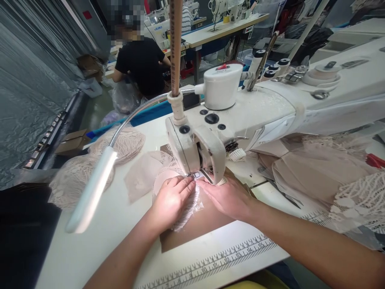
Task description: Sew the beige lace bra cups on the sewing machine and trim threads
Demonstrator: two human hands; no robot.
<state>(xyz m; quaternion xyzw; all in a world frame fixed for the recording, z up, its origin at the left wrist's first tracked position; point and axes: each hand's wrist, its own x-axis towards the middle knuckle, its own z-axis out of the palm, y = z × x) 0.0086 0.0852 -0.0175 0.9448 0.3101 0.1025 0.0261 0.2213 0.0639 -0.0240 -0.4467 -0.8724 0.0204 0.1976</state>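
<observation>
The fingers of my left hand [171,201] lie close together, slightly bent, their tips pressed down on the white lace strip [187,212] right beside the presser foot of the sewing machine [184,142]. The fingers of my right hand [231,197] are also close together, stretched toward my left fingertips and resting on the work; I cannot tell whether either thumb pinches anything. The lace strip runs from the foot toward 7 o'clock, between my hands and partly under the left one. Beneath it spreads a brown sheet [207,226], reaching down to 6 o'clock.

Around the foot, the machine head stands at 12 o'clock. A rounded pale pink piece [160,178] sits at 9 o'clock, touching my left hand, with a sheer beige piece [138,176] just past it. Farther out at 9 o'clock lies a lace stack [70,180], and another bundle of lace [128,144] at 10. The lit lamp [90,196] hangs at 8 o'clock on its bent metal neck [132,114]. At 6 o'clock a printed ruler scale [222,263] crosses the white table [67,255]. A heap of sheer beige fabric [313,164] and lace fills 3 o'clock, with something red [375,161] at its edge. Thread cones [272,71] stand at 2 o'clock, and well away at 11 sits a person in a black top [140,66].
</observation>
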